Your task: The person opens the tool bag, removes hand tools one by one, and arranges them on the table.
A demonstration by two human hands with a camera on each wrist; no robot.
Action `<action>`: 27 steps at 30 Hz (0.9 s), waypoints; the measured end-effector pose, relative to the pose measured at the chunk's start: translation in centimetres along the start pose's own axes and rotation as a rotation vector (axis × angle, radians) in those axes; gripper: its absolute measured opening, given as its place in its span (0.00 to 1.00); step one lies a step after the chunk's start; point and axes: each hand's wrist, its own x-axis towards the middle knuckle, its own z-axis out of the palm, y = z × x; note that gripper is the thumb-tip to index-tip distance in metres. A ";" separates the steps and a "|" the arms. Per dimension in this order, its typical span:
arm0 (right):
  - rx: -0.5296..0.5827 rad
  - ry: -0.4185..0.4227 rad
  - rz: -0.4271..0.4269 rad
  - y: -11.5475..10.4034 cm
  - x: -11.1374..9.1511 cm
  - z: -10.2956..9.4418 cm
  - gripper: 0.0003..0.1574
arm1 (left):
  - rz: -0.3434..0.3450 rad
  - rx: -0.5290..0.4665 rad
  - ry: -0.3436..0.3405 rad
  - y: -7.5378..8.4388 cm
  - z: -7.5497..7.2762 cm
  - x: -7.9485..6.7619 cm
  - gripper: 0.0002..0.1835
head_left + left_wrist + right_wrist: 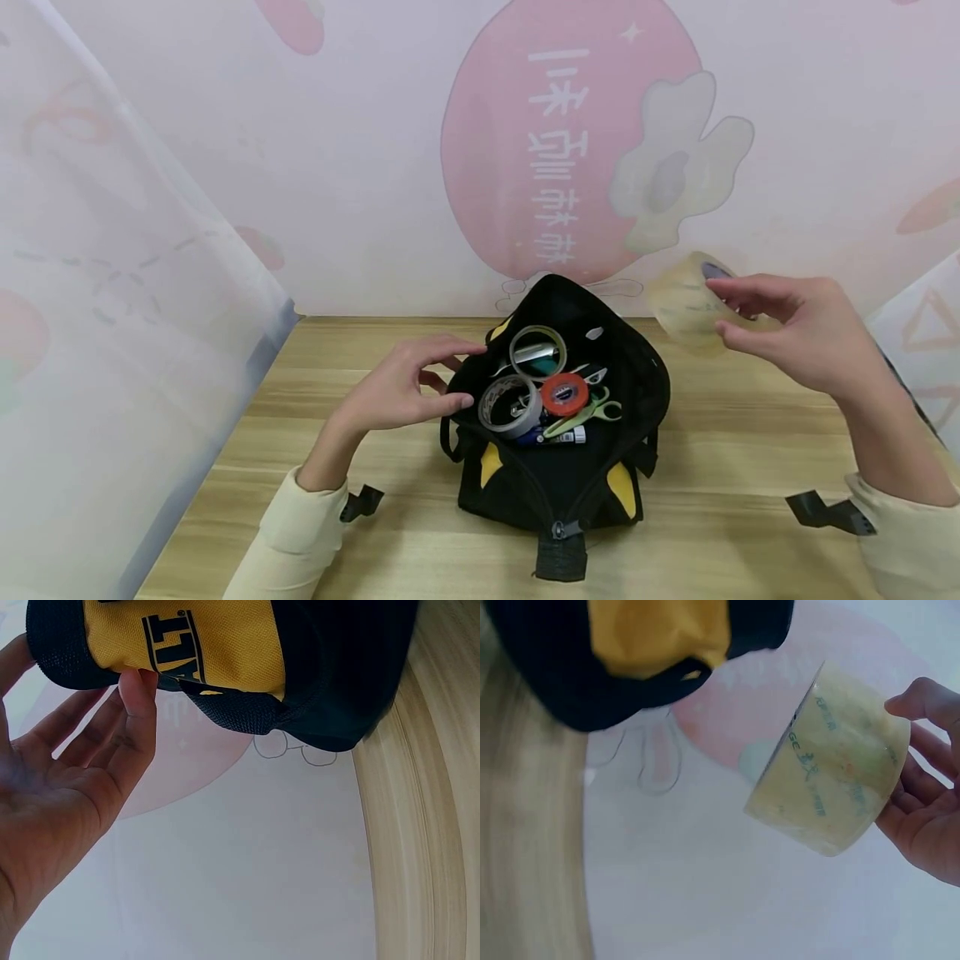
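My right hand (pixel 813 329) grips a wide roll of clear packing tape (pixel 686 304) by its side, raised off the table to the right of the bag. In the right wrist view the tape roll (pixel 832 765) appears tilted, with thumb and fingers at one end. A black-and-yellow tool bag (pixel 555 492) stands with its mouth unzipped. My left hand (pixel 401 383) rests its fingertips at the bag's left rim, fingers spread. Inside lie a red tape roll (pixel 564 394), a grey tape roll (pixel 489 408), another tape ring (pixel 514 350), green-handled scissors (pixel 592 410) and a glue stick (pixel 566 436).
The bag stands on a wood-grain table (pixel 742 442). A pale printed cloth (pixel 360 167) hangs behind the table and along its left side. A zipper pull (pixel 566 529) lies at the bag's near end. Black tape pieces (pixel 362 503) stick out by the sleeves.
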 end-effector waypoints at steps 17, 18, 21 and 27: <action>-0.106 -0.076 0.062 7.6 -0.2 0.5 0.24 | -0.008 -0.010 0.002 0.2 0.2 0.0 0.32; -0.110 -0.080 0.066 8.0 -0.3 0.7 0.24 | -0.008 -0.009 0.002 0.2 0.2 0.0 0.32; -0.143 -0.090 0.079 8.9 -0.4 1.1 0.24 | -0.007 -0.007 0.001 0.2 0.3 -0.1 0.32; -0.191 -0.105 0.070 10.2 -0.4 2.0 0.25 | 0.005 -0.013 0.002 0.1 0.3 -0.1 0.32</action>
